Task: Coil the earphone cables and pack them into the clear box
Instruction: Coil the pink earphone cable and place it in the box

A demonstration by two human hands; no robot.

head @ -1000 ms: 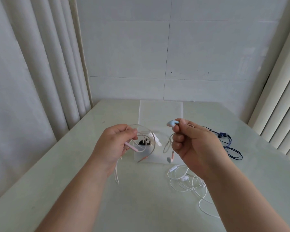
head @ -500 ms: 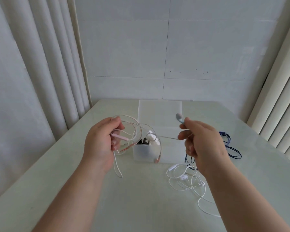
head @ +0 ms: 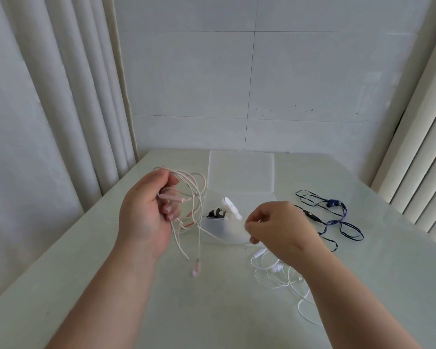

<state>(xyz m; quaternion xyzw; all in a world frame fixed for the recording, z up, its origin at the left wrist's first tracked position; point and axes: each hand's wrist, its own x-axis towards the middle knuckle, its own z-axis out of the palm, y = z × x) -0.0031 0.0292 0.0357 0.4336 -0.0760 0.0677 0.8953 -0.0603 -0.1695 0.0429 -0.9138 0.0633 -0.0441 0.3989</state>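
My left hand [head: 146, 212] grips several loose loops of a pale pink earphone cable [head: 194, 192] above the table, left of the clear box [head: 217, 229]. One pink earbud [head: 196, 270] dangles below the loops. My right hand [head: 280, 230] pinches a strand of the same cable in front of the box, fingers curled. The box stands with its lid [head: 241, 172] tipped back and holds black and white earphone parts [head: 224, 210].
A white earphone cable [head: 280, 273] lies tangled on the pale table [head: 212, 311] under my right wrist. A dark blue earphone cable [head: 337, 217] sprawls to the right of the box. Curtains hang at left and right; a wall stands behind.
My left hand rose and spread the pink loops wider. My right hand dropped from beside the lid to the box front, and an earbud now hangs free below.
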